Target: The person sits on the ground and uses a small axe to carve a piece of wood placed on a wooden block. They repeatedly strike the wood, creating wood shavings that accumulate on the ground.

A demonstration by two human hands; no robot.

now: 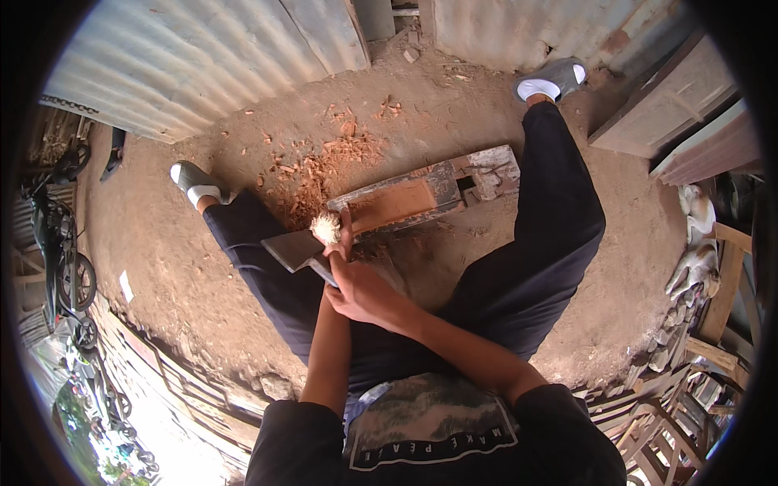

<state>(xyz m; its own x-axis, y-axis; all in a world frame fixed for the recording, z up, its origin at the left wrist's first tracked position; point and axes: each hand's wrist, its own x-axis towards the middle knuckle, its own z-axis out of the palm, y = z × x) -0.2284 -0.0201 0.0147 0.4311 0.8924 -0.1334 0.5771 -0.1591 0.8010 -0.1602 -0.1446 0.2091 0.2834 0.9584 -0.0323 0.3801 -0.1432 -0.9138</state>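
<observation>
My left hand is closed around a piece of wood, whose pale, rough, rounded end faces up. It is beside the left end of a long wooden block on the ground; whether the piece touches the block, I cannot tell. My right hand crosses over my left wrist and grips a broad-bladed chopping tool. Its dark flat blade points left, over my left thigh and close to the pale wood. My fingers hide most of the tool's handle.
Reddish wood chips cover the dirt beyond the block. Corrugated metal sheets stand at the far side. Motorcycles are at the left. Wooden boards, a lying animal and stacked wooden frames line the right.
</observation>
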